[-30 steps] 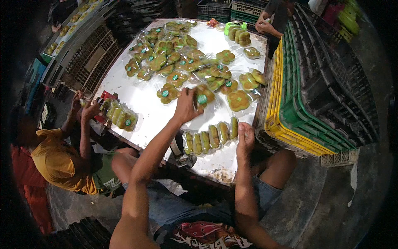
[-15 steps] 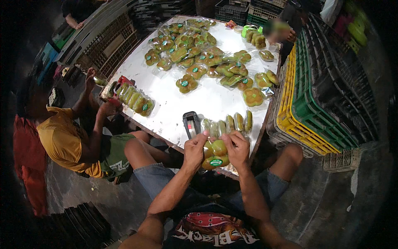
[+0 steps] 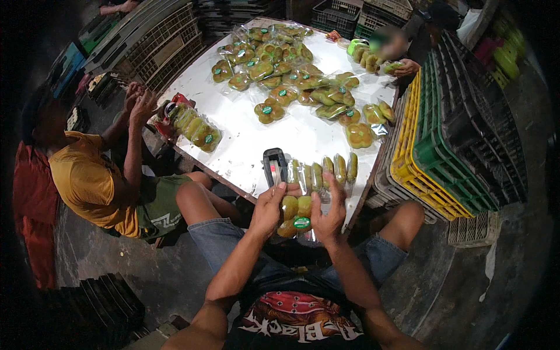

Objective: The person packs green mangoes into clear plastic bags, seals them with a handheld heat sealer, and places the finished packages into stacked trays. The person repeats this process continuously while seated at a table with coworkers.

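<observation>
Over the table's near edge I hold a clear plastic pack of green-brown round fruits (image 3: 296,211) with a green sticker. My left hand (image 3: 269,208) is closed on the pack's left and upper side, thumb on top. Against its right side my right hand (image 3: 329,211) has its fingers stretched out and apart. Beyond my left hand sits a black device with a red part (image 3: 274,167), shaped like a tape dispenser. Just past my hands, several similar fruit packs (image 3: 326,171) stand on edge in a row.
Wrapped fruit packs (image 3: 271,55) are heaped across the white table (image 3: 233,140). Stacked crates (image 3: 408,157) rise close on the right. A co-worker in a yellow shirt (image 3: 87,181) sits at left beside a row of packs (image 3: 198,131). Another person's hand (image 3: 406,68) is at the far right corner.
My right hand has opened from its pinch on the pack's top, its fingers now raised. The pack has shifted slightly left and down. The left co-worker's hands have come up together.
</observation>
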The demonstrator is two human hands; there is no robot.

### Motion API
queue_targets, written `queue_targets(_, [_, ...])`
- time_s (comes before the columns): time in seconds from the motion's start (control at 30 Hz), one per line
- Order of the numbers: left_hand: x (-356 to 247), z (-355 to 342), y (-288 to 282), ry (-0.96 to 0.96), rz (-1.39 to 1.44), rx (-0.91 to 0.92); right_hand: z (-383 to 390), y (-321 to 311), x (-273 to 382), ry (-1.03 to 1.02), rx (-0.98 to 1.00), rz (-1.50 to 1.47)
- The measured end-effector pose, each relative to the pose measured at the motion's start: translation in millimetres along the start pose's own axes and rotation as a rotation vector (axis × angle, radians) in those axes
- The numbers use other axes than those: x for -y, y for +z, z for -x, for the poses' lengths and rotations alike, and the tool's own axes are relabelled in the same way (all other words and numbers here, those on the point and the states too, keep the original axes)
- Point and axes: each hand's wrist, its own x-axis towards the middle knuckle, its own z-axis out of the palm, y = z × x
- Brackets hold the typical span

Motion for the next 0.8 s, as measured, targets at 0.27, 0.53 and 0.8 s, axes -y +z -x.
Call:
queue_targets(0.27, [1, 1, 5, 0.634, -0.656, -0.154, 1, -7, -3, 0.736, 0.476, -0.787])
queue_targets(0.53, [-16, 5, 3, 0.382, -0.681, 0.127, 0, -17, -6, 0.570, 0.393, -0.906])
queue_targets(0.8, [-1, 8, 1, -0.016, -0.575, -0.004, 4, -11, -12, 0.642, 0.336, -0.562])
